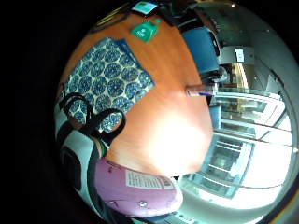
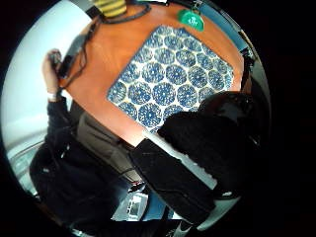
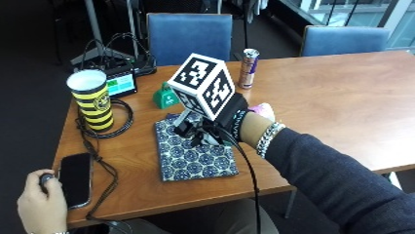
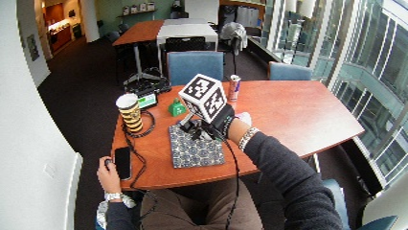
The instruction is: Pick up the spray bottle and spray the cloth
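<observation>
Wooden bench (image 3: pixel 337 92). On it: blue patterned cloth (image 3: pixel 195 158) near front edge, yellow-black striped cup (image 3: pixel 91 100) at left, black phone (image 3: pixel 74 179) at front left corner, green bell-shaped object (image 3: pixel 164 96) behind cloth, slim can (image 3: pixel 248 68) near back edge, small screen device (image 3: pixel 121 84) behind cup.

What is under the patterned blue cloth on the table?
The cloth lies flat on the wooden table; bare tabletop shows around its edges. Anything directly beneath is hidden. The gloved right hand, holding a pink bottle, hovers over it.
</observation>
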